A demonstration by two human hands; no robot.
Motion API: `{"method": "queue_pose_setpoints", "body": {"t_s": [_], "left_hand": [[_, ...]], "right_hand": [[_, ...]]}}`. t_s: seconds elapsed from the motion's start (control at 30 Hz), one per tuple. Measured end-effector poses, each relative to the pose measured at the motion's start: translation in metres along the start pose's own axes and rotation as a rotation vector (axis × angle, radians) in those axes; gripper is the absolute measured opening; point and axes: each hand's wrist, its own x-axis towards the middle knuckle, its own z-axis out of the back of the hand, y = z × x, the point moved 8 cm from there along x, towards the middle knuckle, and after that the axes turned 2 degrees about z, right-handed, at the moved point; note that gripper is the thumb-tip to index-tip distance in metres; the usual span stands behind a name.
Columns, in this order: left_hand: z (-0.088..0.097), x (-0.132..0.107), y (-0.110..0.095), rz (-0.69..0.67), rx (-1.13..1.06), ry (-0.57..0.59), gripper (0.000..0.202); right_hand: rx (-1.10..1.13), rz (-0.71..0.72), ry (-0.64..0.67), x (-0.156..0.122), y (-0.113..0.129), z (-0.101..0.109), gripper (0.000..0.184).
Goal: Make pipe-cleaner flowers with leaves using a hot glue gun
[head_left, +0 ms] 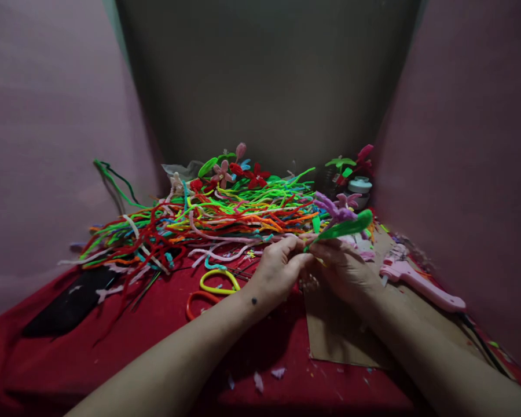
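A green fuzzy leaf (346, 226) made of pipe cleaner slants up to the right from between my hands. My left hand (278, 263) pinches its lower end between thumb and forefinger. My right hand (345, 269) is closed on the leaf's base, close against the left fingertips; its inner fingers are partly hidden. Just behind the leaf stands a purple pipe cleaner flower (335, 209); whether a hand holds its stem I cannot tell. Below the right hand lies a sheet of cardboard (330, 336).
A heap of coloured pipe cleaners (243, 208) spreads behind my hands, with finished flowers (257, 175) on top. Scissors (220, 282) lie left of my left hand. A pink glue gun (421, 284) rests at right. A lidded jar (359, 188) stands behind, and a black flat object (72, 304) lies left.
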Motion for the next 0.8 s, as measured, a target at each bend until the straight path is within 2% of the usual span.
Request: {"method": "queue_pose_setpoints", "body": {"t_s": [0.1, 0.2, 0.3, 0.47, 0.63, 0.8], "left_hand": [[0.004, -0.001, -0.003, -0.043, 0.067, -0.062, 0.006], [0.003, 0.0, 0.0, 0.057, -0.039, -0.025, 0.01], [0.003, 0.001, 0.002, 0.134, -0.182, 0.019, 0.013], [-0.001, 0.004, 0.011, 0.189, -0.378, 0.133, 0.017], [-0.005, 0.004, 0.015, 0.214, -0.426, 0.209, 0.018], [-0.007, 0.003, 0.016, 0.262, -0.44, 0.218, 0.018]], "right_hand": [[-0.054, 0.016, -0.075, -0.001, -0.001, 0.007, 0.009], [-0.126, 0.042, -0.113, -0.003, 0.002, 0.009, 0.009], [-0.111, 0.027, -0.079, -0.005, 0.004, 0.003, 0.011], [-0.087, 0.011, -0.062, -0.006, 0.008, 0.0, 0.014], [-0.101, 0.042, -0.032, -0.003, 0.01, 0.001, 0.015], [-0.067, -0.013, 0.047, -0.002, 0.006, -0.004, 0.015]]}}
